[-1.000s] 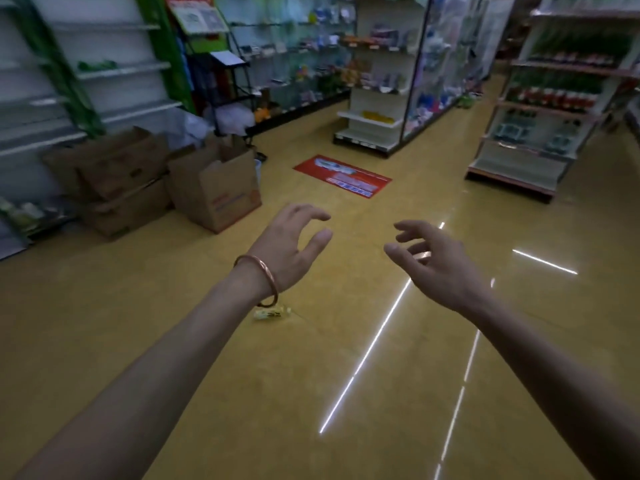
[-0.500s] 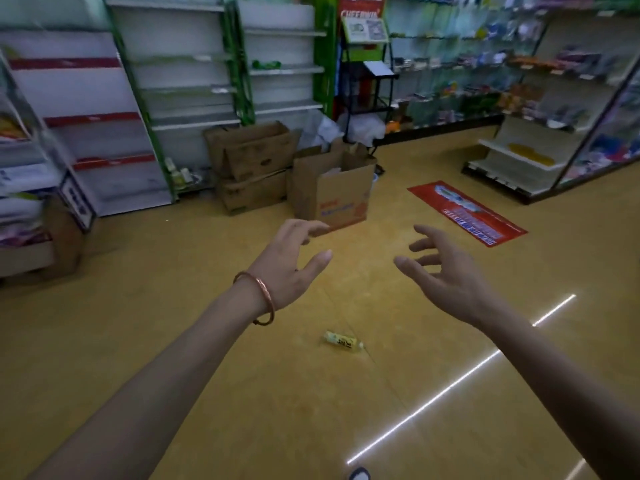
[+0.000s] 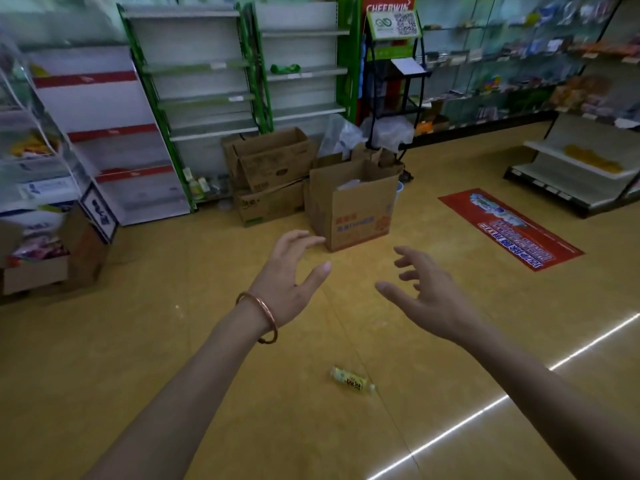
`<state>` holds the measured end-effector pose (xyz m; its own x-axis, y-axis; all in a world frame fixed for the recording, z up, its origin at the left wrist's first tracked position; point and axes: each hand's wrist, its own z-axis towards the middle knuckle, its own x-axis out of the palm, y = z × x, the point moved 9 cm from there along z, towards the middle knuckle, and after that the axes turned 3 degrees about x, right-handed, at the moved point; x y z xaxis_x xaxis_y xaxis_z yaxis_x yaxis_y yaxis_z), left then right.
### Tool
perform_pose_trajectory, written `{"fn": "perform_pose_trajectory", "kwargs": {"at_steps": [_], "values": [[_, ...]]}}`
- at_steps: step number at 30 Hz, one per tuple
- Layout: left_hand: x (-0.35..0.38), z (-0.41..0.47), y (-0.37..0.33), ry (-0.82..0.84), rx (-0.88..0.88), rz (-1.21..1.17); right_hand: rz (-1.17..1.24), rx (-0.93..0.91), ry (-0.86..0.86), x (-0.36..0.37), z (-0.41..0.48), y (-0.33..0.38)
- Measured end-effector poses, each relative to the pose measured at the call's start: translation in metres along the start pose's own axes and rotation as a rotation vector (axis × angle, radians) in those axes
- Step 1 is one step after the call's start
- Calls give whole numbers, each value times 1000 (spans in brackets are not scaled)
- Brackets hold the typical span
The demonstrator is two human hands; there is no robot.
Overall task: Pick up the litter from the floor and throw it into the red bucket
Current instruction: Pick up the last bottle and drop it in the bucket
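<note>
Down on the glossy floor (image 3: pixel 138 358), between the forearms, lies the yellow bottle (image 3: pixel 351 380), while the left hand (image 3: pixel 289 282) and right hand (image 3: pixel 424 292) both hover above it, empty, fingers spread wide. A clumsy swipe could set that bottle rolling away, and with no red bucket in sight, the cardboard box (image 3: pixel 353 206) might tempt a wrong drop.

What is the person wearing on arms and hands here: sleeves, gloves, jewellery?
No sleeves or gloves show on either side. The left hand has a copper-coloured bangle at the wrist, a thin round band with a small loop at its lower end. The right hand has no watch, band or ring that this view shows.
</note>
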<state>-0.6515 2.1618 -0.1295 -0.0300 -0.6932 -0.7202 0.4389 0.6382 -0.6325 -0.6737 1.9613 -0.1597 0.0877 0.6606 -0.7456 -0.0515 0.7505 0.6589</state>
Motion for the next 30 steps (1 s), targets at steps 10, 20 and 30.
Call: {"fn": "perform_pose_trajectory", "kwargs": {"at_steps": [10,20,30], "values": [[28,92,38,53,-52,-13,0,52,-12,-9,98,-39],[38,217,116,115,-76,-5,-52,98,52,25,228,-60],[55,304,190,160,-114,-41,-29,109,83,57,345,-72]]}}
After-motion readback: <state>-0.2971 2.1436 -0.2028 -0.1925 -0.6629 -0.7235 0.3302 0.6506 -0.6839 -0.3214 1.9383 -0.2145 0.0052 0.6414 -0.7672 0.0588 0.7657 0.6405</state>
